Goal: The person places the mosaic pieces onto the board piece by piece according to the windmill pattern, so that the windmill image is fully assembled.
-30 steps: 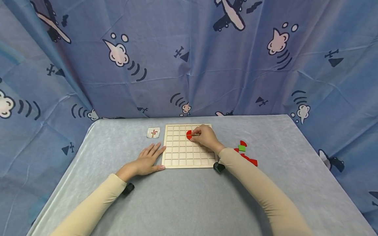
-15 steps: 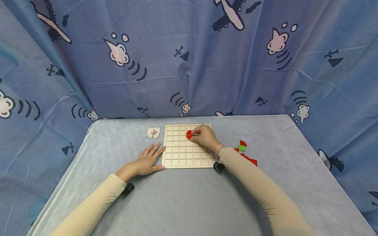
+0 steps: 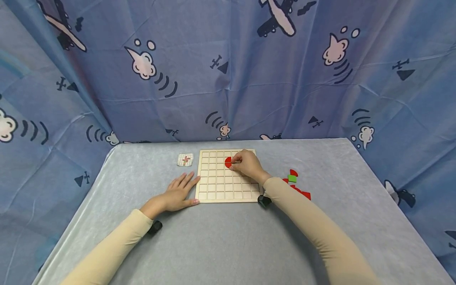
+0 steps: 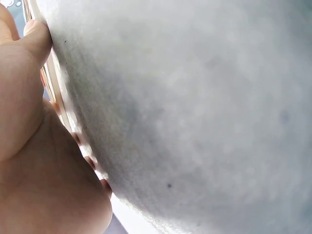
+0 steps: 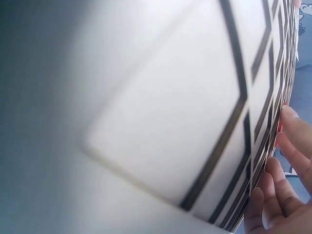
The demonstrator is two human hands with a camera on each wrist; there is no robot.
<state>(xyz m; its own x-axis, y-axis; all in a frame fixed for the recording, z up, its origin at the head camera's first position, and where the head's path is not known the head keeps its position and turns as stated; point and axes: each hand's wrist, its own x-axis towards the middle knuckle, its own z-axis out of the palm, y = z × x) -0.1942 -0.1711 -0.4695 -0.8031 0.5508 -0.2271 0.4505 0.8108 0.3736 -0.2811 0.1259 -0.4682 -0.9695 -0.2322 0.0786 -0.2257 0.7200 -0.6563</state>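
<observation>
A pale wooden grid board [image 3: 211, 184] lies flat on the table, with red curved pieces [image 3: 227, 162] in cells of its upper middle. My right hand [image 3: 247, 164] reaches over the board from the right, thumb and forefinger pinching a red piece at the right side of that patch. The hand covers most of this piece; in the right wrist view only a sliver of red [image 5: 279, 132] shows by the fingertips. My left hand [image 3: 176, 196] lies palm down with fingers spread, its fingertips and thumb touching the board's left edge.
Right of the board lie several loose red pieces [image 3: 305, 195] and a green square [image 3: 292, 178]. A small card [image 3: 185, 160] with a gridded red picture lies beyond the left hand. A blue patterned curtain [image 3: 199, 99] hangs behind the grey-covered table [image 3: 221, 245].
</observation>
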